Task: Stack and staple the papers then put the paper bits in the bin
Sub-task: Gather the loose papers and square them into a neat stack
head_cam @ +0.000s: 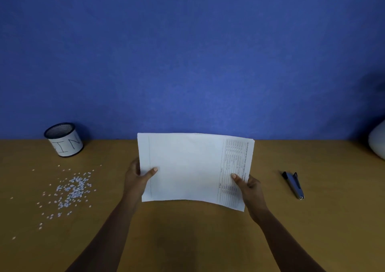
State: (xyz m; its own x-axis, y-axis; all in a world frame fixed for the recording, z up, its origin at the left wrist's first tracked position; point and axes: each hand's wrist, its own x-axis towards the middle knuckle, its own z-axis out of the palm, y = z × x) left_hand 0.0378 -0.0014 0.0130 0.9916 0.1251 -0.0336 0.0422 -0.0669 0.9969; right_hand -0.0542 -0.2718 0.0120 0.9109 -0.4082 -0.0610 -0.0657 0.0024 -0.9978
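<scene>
**A:** What is at the far left?

**B:** A round black mesh bin (pixel 63 139) with a white hand-lettered label, of which "IN" can be read. It stands upright at the back of a brown bench (pixel 187 240), close to a blue wall (pixel 187 52). In front of it and apart from it, many tiny white paper bits (pixel 70 188) lie scattered on the bench. They are thickest in one cluster and thin outward.

**A:** And the hands?

**B:** Two bare forearms reach in from the bottom edge. The left grip (pixel 136 178) pinches the left edge of the papers (pixel 193 167), thumb on the front face and fingers behind. The papers are white sheets held together sideways in the middle of the view, raised in front of the person. Their top edge crosses the line where the bench meets the wall. The left part is mostly blank, and the right part bears a printed table too small to read. The right grip (pixel 249 188) pinches the right edge the same way, thumb in front and fingers curled behind.

**A:** Anything further right?

**B:** A blue-grey stapler (pixel 292 185) lies on the bench near the right grip, not touching it. At the right edge, a pale rounded object (pixel 378 144) is cut off by the frame, and I cannot tell what it is.
</scene>
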